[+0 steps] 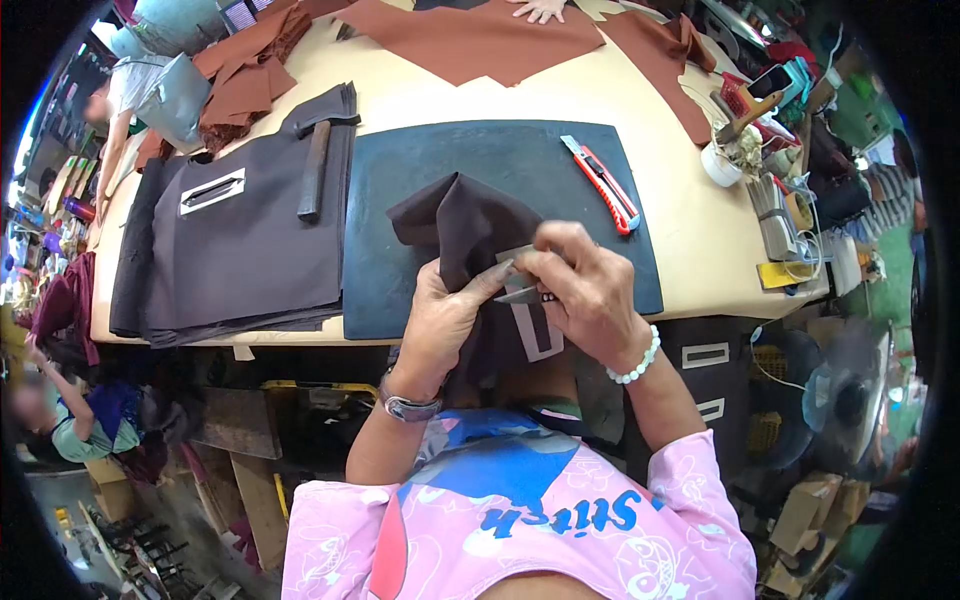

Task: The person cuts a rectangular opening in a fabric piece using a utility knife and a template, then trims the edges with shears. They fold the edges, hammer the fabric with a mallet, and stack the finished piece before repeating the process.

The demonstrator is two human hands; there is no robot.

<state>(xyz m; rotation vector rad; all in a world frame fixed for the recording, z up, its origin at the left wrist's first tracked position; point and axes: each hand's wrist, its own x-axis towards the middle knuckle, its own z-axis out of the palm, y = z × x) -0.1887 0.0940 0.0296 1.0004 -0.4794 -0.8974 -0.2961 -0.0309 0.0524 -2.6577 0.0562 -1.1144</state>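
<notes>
My left hand [445, 320] pinches a piece of dark brown fabric [465, 225] at the near edge of the dark cutting mat [420, 180]. A pale rectangular frame [535, 335] lies against the cloth below my hands. My right hand [585, 285] holds a small blade or scissors [520, 294] against the fabric, right beside my left thumb. The cloth bunches up over the mat and hangs down over the table edge.
A red utility knife [602, 182] lies on the mat's right side. A stack of dark fabric [235, 250] with a white frame [212, 190] and a hammer [315, 165] sits left. Brown cloth pieces [470, 40] lie far, under another person's hand [540, 10]. Clutter stands right.
</notes>
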